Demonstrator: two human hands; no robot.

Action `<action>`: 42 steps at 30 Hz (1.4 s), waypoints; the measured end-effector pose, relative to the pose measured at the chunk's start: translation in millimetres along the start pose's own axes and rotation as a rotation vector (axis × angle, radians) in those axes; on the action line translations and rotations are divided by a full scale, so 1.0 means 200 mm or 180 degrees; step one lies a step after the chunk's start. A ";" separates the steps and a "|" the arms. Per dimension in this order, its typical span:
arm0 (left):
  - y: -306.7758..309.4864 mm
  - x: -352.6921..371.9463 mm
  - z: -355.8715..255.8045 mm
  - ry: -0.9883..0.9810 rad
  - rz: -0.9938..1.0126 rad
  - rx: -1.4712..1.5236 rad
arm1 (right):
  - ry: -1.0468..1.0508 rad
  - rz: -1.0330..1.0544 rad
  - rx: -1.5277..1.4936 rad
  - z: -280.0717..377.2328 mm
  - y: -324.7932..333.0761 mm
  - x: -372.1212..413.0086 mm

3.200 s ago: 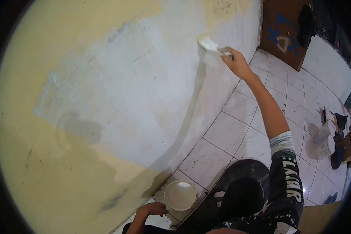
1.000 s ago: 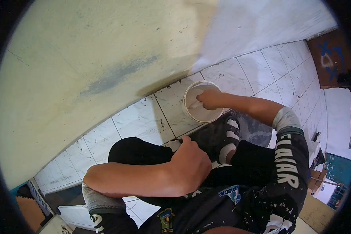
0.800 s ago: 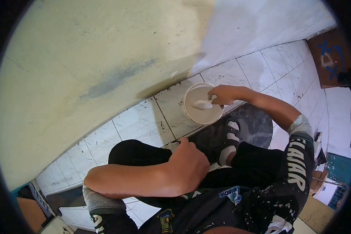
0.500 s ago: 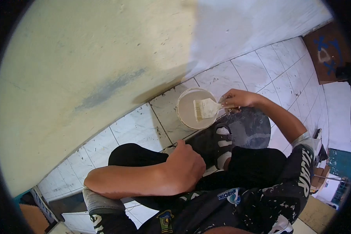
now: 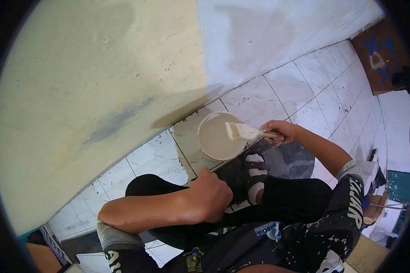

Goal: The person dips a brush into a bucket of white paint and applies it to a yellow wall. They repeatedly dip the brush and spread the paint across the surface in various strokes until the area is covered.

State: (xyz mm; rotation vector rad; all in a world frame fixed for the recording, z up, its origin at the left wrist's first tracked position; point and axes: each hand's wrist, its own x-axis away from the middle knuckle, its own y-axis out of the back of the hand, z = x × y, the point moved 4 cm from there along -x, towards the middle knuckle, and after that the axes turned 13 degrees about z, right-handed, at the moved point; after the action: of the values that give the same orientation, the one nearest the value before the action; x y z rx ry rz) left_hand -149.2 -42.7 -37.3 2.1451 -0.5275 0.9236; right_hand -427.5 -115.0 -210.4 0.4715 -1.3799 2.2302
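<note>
My right hand [image 5: 280, 132] is closed round the handle of a wide brush [image 5: 245, 132] coated with whitish paint. The bristles are over the right part of a round bucket [image 5: 214, 143] that holds pale paint and stands on the tiled floor beside the wall. My left hand [image 5: 212, 191] rests by my bent knee, its fingers curled in; whether anything is inside them is hidden. A sandalled foot is close to the bucket, on a dark surface.
The wall [image 5: 91, 77] is yellowish at the left and whitish [image 5: 278, 32] further right, with a grey patch low down. White tiles [image 5: 305, 77] run along its base. A brown board [image 5: 378, 57] with blue marks stands at the upper right; boxes [image 5: 373, 207] are at the right.
My right hand has lowered slightly, and the brush has turned so its bristles point more to the left. The view has shifted a little, with bucket and wall moving left in it.
</note>
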 end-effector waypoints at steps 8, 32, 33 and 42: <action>0.06 -0.04 0.00 0.0207 -0.0013 0.0127 | -0.0033 0.0436 0.0078 0.04 0.04 -0.04; 0.02 -0.20 0.22 0.0379 -0.0437 -0.0078 | 0.4471 -0.2855 0.3297 1.08 -2.05 0.92; 0.01 -0.23 0.27 0.0504 -0.0512 -0.0069 | 0.4798 -0.3225 0.3679 1.13 -2.17 0.96; -0.04 -0.22 0.41 0.0645 -0.0124 0.0446 | 0.5232 -0.4240 0.5362 1.56 -2.80 1.13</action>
State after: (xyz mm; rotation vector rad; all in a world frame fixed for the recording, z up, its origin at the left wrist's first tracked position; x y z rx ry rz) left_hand -136.3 -94.7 -112.8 2.1451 -0.3276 1.1705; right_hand -289.5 -133.7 453.4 -0.1363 1.3894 1.0753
